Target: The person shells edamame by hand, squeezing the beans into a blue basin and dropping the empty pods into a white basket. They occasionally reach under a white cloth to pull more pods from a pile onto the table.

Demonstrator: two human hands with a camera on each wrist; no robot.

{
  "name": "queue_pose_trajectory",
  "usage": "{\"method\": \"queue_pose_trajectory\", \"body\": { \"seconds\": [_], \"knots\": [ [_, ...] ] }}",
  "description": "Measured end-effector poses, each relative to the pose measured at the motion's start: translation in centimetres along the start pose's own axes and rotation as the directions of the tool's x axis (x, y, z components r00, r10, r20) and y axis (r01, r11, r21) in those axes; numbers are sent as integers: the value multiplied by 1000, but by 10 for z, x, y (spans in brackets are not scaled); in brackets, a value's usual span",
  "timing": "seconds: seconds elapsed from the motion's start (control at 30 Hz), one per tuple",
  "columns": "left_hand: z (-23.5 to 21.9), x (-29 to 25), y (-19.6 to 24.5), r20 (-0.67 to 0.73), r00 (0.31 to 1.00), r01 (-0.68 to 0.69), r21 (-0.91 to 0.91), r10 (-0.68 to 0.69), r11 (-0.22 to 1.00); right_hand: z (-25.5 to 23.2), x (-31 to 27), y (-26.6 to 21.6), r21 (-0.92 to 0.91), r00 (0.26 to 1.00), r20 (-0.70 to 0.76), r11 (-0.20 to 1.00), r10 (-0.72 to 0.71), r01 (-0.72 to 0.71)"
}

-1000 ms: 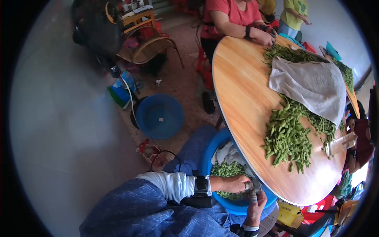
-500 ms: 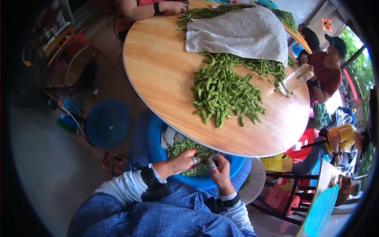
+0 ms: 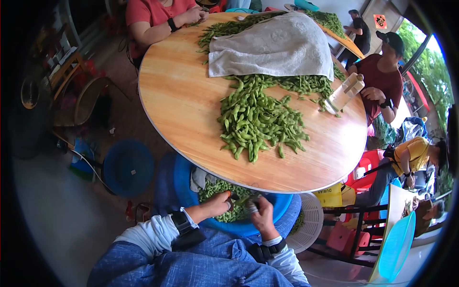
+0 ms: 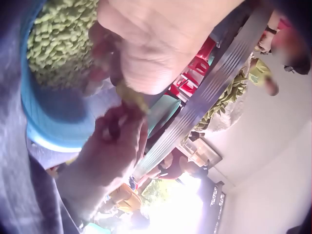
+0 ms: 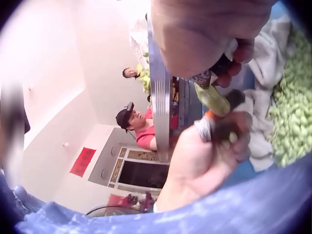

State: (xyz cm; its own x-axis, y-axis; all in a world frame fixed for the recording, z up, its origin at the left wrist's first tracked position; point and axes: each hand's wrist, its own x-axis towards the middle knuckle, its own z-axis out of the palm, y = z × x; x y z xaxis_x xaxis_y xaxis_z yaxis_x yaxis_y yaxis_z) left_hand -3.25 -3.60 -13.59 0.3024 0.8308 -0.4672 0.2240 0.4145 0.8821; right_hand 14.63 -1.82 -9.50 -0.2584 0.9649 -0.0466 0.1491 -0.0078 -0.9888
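Observation:
A green edamame pod [image 5: 213, 100] spans the small gap between my two hands over the blue basin [image 3: 282, 210]. My left hand [image 3: 215, 204] pinches one end, a grey wrap around its thumb [image 5: 203, 130] and an orange bit showing at the tip. The other end is in the fingers of my right hand [image 3: 262, 216], which also wear wraps and something dark. Shelled green beans [image 5: 295, 105] fill the basin below, with a grey cloth [image 5: 265, 58] at its side. In the left wrist view the pod is blurred.
The round wooden table's edge [image 3: 210, 173] overhangs the basin. On it lie a pile of pods [image 3: 258, 119], a grey towel [image 3: 275, 45] over more pods, and a clear container [image 3: 344, 93]. A white plastic basket [image 3: 308, 225] is at right; another blue basin [image 3: 128, 167] is at left.
The head view has swung right, so the table shifts left in it. My hands, close together half a second ago, are slightly further apart with the pod between them.

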Motion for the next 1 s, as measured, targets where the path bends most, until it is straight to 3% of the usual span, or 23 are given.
{"method": "queue_pose_trajectory", "body": {
  "seconds": [0.03,0.07,0.1,0.13,0.17,0.23,0.3,0.43,0.47,0.57,0.6,0.67,0.7,0.73,0.77,0.8,0.83,0.9,0.97,1.0],
  "knots": [
    [-3,-8,6,-71,985,-128,324,160,937,-12,-3,4,91,996,-85,996,17,-9],
    [-7,-20,14,-86,939,-210,620,332,756,-35,-7,17,-11,973,-226,999,-37,36],
    [-10,-32,26,-38,870,-234,846,491,479,-65,-14,31,-116,928,-358,991,-102,64],
    [-16,-42,46,-4,888,-205,891,459,404,-90,-24,29,116,858,-510,993,60,-1],
    [-22,-47,65,13,862,-278,849,507,449,-116,-36,28,349,757,-606,937,246,-25],
    [-30,-50,100,35,800,-423,741,599,522,-171,-66,59,747,665,-474,664,577,-44],
    [-41,-40,143,57,636,-471,819,770,329,-172,-77,57,733,686,-469,679,556,-50],
    [-62,24,182,203,513,-409,912,834,29,-139,-69,35,621,694,-522,779,496,-90],
    [-69,36,183,299,573,-427,904,763,-33,-126,-62,19,610,702,-499,781,508,-132],
    [-72,44,198,340,717,-404,914,608,-35,-113,-53,5,417,878,-383,902,287,-114],
    [-74,46,195,350,653,-445,895,672,-33,-106,-49,-3,343,891,-392,935,228,-89],
    [-76,44,195,291,682,-370,929,671,-27,-93,-38,-21,183,915,-391,983,102,-31],
    [-78,41,196,261,695,-331,943,670,-24,-88,-33,-26,192,931,-355,981,80,-11],
    [-79,35,196,211,583,-312,950,785,-23,-79,-26,-38,162,943,-333,986,18,39],
    [-79,30,196,12,660,-397,854,751,335,-68,-18,-52,134,950,-310,987,-45,90],
    [-75,23,194,-153,749,-425,635,644,645,-59,-12,-63,181,964,-262,980,-37,87],
    [-71,16,194,-261,838,-391,326,480,861,-51,-5,-75,227,977,-213,970,-35,84],
    [-53,-6,192,-261,877,-431,-55,403,901,-36,7,-91,315,993,-112,947,-27,61],
    [-34,-19,179,-229,918,-391,-401,323,828,-24,18,-101,394,1000,-4,919,-20,20],
    [-29,-24,168,-194,935,-354,-453,297,818,-20,19,-106,432,999,51,901,3,-25]
  ]
}}
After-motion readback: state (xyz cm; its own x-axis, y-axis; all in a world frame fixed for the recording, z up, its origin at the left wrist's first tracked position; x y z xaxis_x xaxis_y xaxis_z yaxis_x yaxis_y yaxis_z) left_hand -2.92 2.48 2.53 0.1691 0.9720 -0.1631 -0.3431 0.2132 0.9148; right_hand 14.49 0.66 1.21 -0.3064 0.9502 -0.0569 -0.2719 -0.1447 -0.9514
